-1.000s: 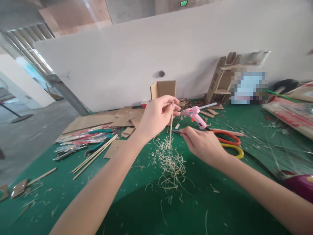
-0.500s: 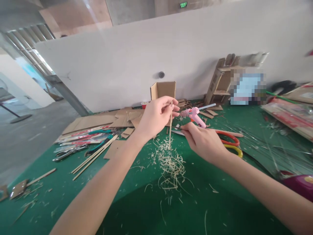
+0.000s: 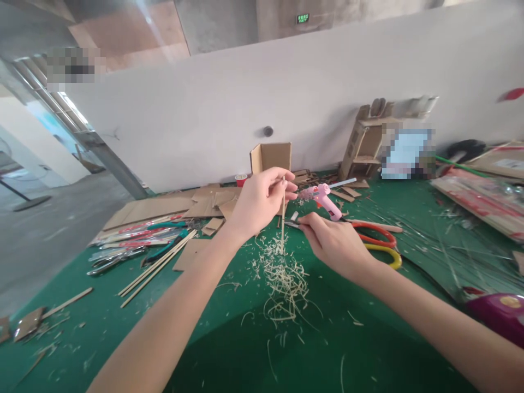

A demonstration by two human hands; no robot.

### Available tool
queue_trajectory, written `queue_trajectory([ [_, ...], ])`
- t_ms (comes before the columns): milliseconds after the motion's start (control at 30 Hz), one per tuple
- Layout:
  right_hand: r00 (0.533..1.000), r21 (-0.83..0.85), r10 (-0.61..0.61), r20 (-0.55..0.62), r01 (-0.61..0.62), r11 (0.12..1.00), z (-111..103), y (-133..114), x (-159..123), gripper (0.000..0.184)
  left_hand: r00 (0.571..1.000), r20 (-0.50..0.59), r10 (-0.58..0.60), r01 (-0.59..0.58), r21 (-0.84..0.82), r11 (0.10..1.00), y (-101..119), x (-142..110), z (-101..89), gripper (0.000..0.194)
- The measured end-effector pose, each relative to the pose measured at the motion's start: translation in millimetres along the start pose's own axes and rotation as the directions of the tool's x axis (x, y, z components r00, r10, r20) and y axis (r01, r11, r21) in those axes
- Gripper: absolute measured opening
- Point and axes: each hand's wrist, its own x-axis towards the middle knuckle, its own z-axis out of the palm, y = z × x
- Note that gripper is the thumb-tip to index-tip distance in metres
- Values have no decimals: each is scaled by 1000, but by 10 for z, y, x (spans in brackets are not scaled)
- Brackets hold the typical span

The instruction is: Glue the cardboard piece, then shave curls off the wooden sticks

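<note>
My left hand (image 3: pixel 262 201) pinches the upper end of a thin wooden stick (image 3: pixel 282 224), which stands almost upright. The stick's lower end is among a heap of curled wood shavings (image 3: pixel 286 281) on the green table. To the right, my right hand (image 3: pixel 333 237) is closed on a thin, dark metal blade (image 3: pixel 293 222) that points left toward the stick. Most of that tool is hidden in the fingers. Scissors with orange and yellow handles (image 3: pixel 382 256) lie just behind my right hand.
A pink glue gun (image 3: pixel 327 202) lies beyond my right hand. Cardboard pieces (image 3: pixel 151 212), pliers (image 3: pixel 117 259) and several loose sticks (image 3: pixel 158 267) are to the left. A folded cardboard piece (image 3: pixel 276 157) stands by the white wall. A purple object (image 3: pixel 497 316) sits at the right edge.
My right hand and its blade have moved slightly down and toward me relative to the stick. My left hand keeps its pinch, and the whole view has shifted a little.
</note>
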Motion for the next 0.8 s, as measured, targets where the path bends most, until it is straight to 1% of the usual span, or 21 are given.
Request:
queue_trajectory([
  [100,1000,-35,3,6,-3,999,-13,-17,16,25,1000,15,6,-6,-4,1000,64,-25,29,17],
  [200,997,-85,13,78,-7,996,10,-63,-21,22,1000,7,10,-10,-4,1000,79,-30,44,17],
  [233,993,-93,-8,121,19,995,20,-81,-39,20,1000,-1,9,-9,0,1000,73,-27,45,17],
  [300,975,-65,-90,204,106,992,29,-110,-65,17,1000,-6,-1,1,6,1000,53,-19,40,17],
  [333,968,-39,-127,217,139,990,23,-117,-67,17,1000,-6,-9,9,7,1000,46,-15,36,17],
  [367,968,-19,-146,204,153,988,8,-118,-60,18,1000,-6,-15,15,6,1000,42,-12,31,17],
  [433,990,-30,-94,105,98,995,-44,-101,-21,21,1000,-6,-22,22,4,1000,50,-11,24,18],
  [500,999,-85,-46,5,46,995,-101,-66,31,24,1000,-3,-23,23,-1,1000,73,-17,21,17],
  [567,998,-139,-40,-43,34,990,-135,-31,68,24,1000,6,-18,18,-9,1000,100,-24,24,16],
  [633,998,-169,-47,-49,38,985,-132,-11,73,22,1000,17,-10,11,-12,1000,118,-28,29,16],
  [700,999,-177,-31,-31,25,984,-95,-13,43,20,1000,24,-8,8,-7,1000,118,-26,35,16],
  [800,995,-144,-58,85,70,987,-1,-47,-35,17,1000,22,-15,15,-3,1000,89,-13,38,18],
])
